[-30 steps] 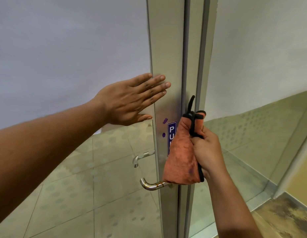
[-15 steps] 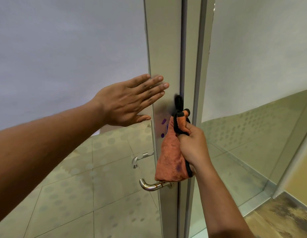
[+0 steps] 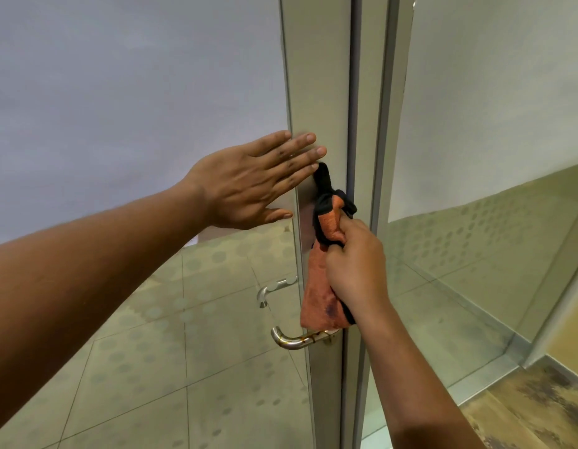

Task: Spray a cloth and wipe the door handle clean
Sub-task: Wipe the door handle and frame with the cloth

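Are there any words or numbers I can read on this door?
No, none can be read right now.
The orange cloth held by the right hand covers the part of the metal door frame above the door handle, so anything on it there is hidden.
The left hand lies flat on the frosted glass, which shows no writing.

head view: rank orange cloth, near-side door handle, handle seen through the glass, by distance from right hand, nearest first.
1. Orange cloth: gripped in the right hand, against the door frame.
2. Near-side door handle: just below the cloth's lower edge.
3. Handle behind the glass: left of the frame, beyond the pane.
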`<state>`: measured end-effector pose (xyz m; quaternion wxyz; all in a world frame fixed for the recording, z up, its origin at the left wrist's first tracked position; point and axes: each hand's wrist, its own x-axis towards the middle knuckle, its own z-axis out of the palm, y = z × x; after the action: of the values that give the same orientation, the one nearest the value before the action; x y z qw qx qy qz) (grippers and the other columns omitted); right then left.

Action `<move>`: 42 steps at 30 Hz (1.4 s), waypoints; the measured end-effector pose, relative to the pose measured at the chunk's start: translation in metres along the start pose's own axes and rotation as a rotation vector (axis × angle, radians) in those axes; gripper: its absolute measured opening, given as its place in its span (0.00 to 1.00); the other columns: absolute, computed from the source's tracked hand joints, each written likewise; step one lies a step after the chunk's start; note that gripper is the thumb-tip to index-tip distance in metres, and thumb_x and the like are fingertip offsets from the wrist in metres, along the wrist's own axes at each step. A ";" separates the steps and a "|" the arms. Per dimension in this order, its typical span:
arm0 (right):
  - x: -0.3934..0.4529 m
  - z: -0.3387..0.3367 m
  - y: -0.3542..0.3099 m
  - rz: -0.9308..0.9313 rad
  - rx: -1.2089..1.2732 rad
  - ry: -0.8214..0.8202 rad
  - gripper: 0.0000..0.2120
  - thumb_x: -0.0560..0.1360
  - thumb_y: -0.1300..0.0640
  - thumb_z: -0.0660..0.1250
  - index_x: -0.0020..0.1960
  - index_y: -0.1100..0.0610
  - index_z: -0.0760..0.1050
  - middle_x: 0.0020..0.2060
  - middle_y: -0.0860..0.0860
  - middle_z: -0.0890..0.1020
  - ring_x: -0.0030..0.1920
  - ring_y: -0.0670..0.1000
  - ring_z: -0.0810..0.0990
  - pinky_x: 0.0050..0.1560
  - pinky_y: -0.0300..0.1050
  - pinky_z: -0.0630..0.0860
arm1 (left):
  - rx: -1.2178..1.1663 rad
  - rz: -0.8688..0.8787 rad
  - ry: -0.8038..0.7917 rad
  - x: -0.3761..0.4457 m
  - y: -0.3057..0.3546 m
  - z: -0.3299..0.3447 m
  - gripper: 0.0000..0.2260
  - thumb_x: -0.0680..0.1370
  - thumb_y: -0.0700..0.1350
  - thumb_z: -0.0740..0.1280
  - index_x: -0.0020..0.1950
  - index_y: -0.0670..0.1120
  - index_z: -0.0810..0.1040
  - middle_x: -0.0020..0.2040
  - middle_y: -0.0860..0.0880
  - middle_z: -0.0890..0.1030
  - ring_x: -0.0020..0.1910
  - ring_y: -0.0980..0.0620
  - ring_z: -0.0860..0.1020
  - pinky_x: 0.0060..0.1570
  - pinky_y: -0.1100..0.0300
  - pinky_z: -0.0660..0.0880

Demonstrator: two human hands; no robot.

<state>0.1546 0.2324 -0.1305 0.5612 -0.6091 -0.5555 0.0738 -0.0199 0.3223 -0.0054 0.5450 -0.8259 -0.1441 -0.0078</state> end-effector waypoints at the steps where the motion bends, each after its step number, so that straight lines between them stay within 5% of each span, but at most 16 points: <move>1: -0.002 0.002 0.001 -0.018 -0.040 0.013 0.18 0.74 0.68 0.63 0.58 0.54 0.81 0.46 0.47 0.77 0.45 0.49 0.77 0.39 0.31 0.65 | 0.000 0.001 0.000 0.000 0.000 0.000 0.36 0.83 0.63 0.35 0.82 0.39 0.39 0.82 0.39 0.40 0.82 0.42 0.39 0.81 0.45 0.45; 6: 0.001 -0.005 0.004 -0.032 -0.065 -0.061 0.17 0.73 0.66 0.63 0.58 0.53 0.81 0.45 0.44 0.76 0.43 0.45 0.74 0.40 0.29 0.65 | -0.006 -0.001 0.015 0.000 -0.001 0.000 0.36 0.83 0.62 0.36 0.82 0.39 0.41 0.83 0.39 0.41 0.83 0.41 0.41 0.81 0.45 0.45; 11: 0.020 -0.042 0.011 0.214 0.282 -0.258 0.18 0.76 0.65 0.63 0.50 0.45 0.85 0.38 0.46 0.87 0.41 0.49 0.85 0.41 0.45 0.79 | -0.031 -0.003 0.030 0.002 0.000 -0.001 0.35 0.83 0.62 0.38 0.82 0.39 0.44 0.83 0.38 0.44 0.83 0.41 0.43 0.81 0.44 0.47; 13: 0.024 -0.049 0.012 0.228 0.359 -0.258 0.16 0.75 0.63 0.65 0.45 0.43 0.85 0.35 0.45 0.86 0.36 0.44 0.84 0.38 0.45 0.78 | -0.037 -0.005 0.036 0.001 0.000 -0.001 0.35 0.83 0.62 0.39 0.82 0.39 0.45 0.83 0.38 0.45 0.83 0.41 0.44 0.81 0.44 0.47; 19: 0.016 -0.021 0.003 0.114 0.170 -0.165 0.20 0.76 0.64 0.62 0.58 0.46 0.83 0.46 0.47 0.86 0.47 0.49 0.83 0.47 0.44 0.77 | -0.035 -0.001 0.035 0.001 -0.001 0.001 0.35 0.83 0.62 0.37 0.82 0.39 0.43 0.83 0.39 0.43 0.83 0.41 0.42 0.81 0.44 0.46; 23: 0.004 -0.006 0.001 -0.014 -0.003 -0.048 0.21 0.74 0.65 0.63 0.63 0.50 0.80 0.49 0.49 0.82 0.46 0.48 0.78 0.44 0.38 0.71 | -0.045 0.005 0.044 0.001 0.000 0.000 0.35 0.84 0.62 0.38 0.82 0.38 0.44 0.83 0.38 0.44 0.83 0.41 0.43 0.81 0.44 0.47; 28: -0.003 -0.002 0.002 -0.063 -0.166 -0.089 0.16 0.74 0.64 0.65 0.59 0.52 0.81 0.48 0.50 0.81 0.46 0.51 0.79 0.43 0.42 0.72 | -0.033 0.007 0.038 0.001 -0.001 -0.001 0.35 0.83 0.61 0.36 0.82 0.38 0.44 0.83 0.38 0.44 0.83 0.41 0.43 0.81 0.44 0.46; 31: 0.004 -0.020 0.010 0.070 0.015 -0.217 0.16 0.75 0.64 0.63 0.55 0.50 0.84 0.45 0.49 0.85 0.46 0.50 0.82 0.43 0.44 0.75 | -0.011 0.008 0.028 0.001 0.000 -0.001 0.35 0.83 0.61 0.36 0.82 0.39 0.43 0.83 0.38 0.42 0.83 0.41 0.41 0.81 0.44 0.45; 38: 0.009 -0.021 0.002 0.040 0.062 -0.123 0.19 0.75 0.63 0.64 0.59 0.46 0.82 0.45 0.44 0.84 0.45 0.46 0.80 0.41 0.39 0.72 | -0.003 -0.002 0.001 0.001 0.000 -0.002 0.35 0.83 0.61 0.35 0.82 0.39 0.41 0.82 0.38 0.41 0.82 0.41 0.40 0.81 0.44 0.45; 42: -0.002 -0.002 0.000 -0.086 -0.145 -0.033 0.16 0.73 0.64 0.64 0.59 0.53 0.80 0.48 0.49 0.80 0.44 0.50 0.77 0.39 0.37 0.67 | 0.006 0.004 0.009 0.000 0.000 -0.001 0.34 0.83 0.61 0.35 0.82 0.39 0.40 0.83 0.38 0.40 0.82 0.41 0.40 0.81 0.44 0.45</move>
<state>0.1552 0.2298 -0.1310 0.5091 -0.6224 -0.5942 0.0190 -0.0195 0.3216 -0.0053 0.5482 -0.8245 -0.1401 -0.0102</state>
